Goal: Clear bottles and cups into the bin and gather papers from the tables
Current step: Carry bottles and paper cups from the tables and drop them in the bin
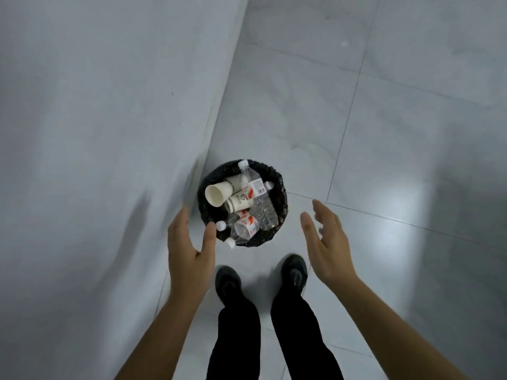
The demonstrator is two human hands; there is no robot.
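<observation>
A round bin lined with a black bag stands on the floor against the wall. Inside lie several clear plastic bottles with red and white labels, and white paper cups. My left hand hovers above the bin's near left side, fingers straight and spread, holding nothing. My right hand hovers to the right of the bin, palm turned inward, fingers straight, also holding nothing. No papers or tables are in view.
A pale grey wall fills the left side. The floor is light glossy tile with thin joints. My two dark shoes and black trouser legs stand just in front of the bin.
</observation>
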